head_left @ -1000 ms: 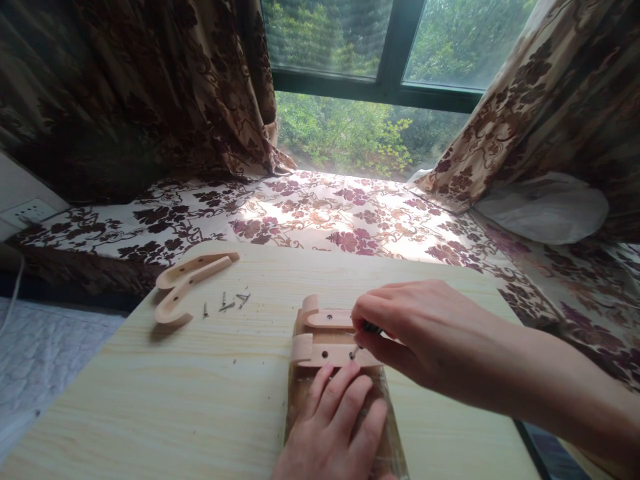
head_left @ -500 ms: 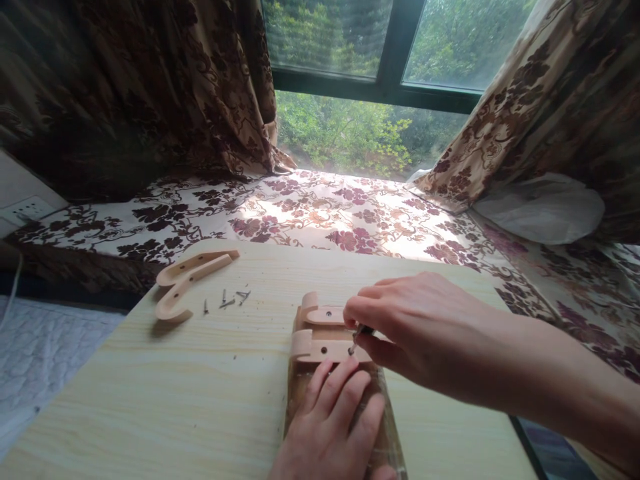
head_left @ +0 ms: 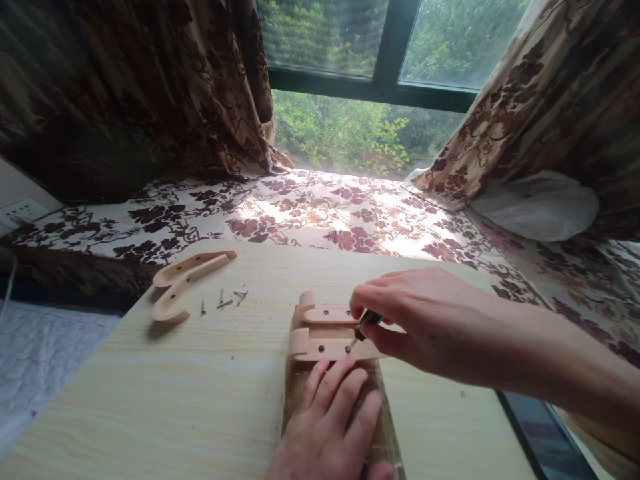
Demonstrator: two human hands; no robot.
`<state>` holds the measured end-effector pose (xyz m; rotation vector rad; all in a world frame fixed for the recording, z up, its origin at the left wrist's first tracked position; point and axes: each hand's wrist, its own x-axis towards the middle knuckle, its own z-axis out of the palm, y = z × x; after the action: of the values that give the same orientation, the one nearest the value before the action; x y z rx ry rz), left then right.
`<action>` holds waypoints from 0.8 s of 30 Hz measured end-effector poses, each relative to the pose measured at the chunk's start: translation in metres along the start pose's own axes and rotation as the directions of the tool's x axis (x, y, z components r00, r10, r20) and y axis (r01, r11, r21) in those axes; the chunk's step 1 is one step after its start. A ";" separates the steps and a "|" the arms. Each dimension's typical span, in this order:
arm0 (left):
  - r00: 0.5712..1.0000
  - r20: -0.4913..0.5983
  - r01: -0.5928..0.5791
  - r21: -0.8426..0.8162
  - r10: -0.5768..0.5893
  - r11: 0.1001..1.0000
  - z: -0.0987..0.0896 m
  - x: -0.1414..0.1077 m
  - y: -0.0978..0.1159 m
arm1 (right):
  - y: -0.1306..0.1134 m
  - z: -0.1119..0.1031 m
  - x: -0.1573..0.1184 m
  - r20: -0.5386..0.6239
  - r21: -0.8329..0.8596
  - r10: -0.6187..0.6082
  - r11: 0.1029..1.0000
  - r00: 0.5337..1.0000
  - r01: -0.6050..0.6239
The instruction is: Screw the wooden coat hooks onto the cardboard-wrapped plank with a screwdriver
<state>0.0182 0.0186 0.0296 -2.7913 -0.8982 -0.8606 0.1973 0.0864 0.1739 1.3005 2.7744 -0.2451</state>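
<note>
My left hand (head_left: 331,423) lies flat on a brown wooden board (head_left: 295,385), fingers spread, fingertips against the near edge of a pale wooden hook (head_left: 310,348). This hook lies across the board and has two screw holes. Beyond it, a second wooden hook (head_left: 313,313) lies parallel, with a dark screw or hole at each of two spots. In my right hand (head_left: 425,323) is a screwdriver (head_left: 370,318), gripped by its dark handle. Its tip points down, tilted, at the right hole of the near hook; whether a screw sits under it I cannot tell.
Two loose wooden hooks (head_left: 173,307) rest at the table's back left. Several screws (head_left: 225,304) are scattered beside them. A dark flat device (head_left: 545,433) lies at the right. Behind the pale table (head_left: 190,400) is a floral-covered window ledge (head_left: 300,220) with a plastic bag (head_left: 540,203).
My right hand has turned slightly, showing more of the screwdriver's handle, while its tip stays at the same hole. The view has shifted a little; my left hand keeps its place on the board.
</note>
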 end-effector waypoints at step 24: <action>1.000 0.009 0.007 -0.016 -0.007 1.000 0.003 -0.002 0.001 | -0.011 0.008 0.011 -0.057 -0.123 0.141 0.981 0.988 -0.147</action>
<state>0.0186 0.0177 0.0256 -2.8098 -0.9067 -0.8608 0.1820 0.0867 0.1658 1.4845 2.6661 -0.0284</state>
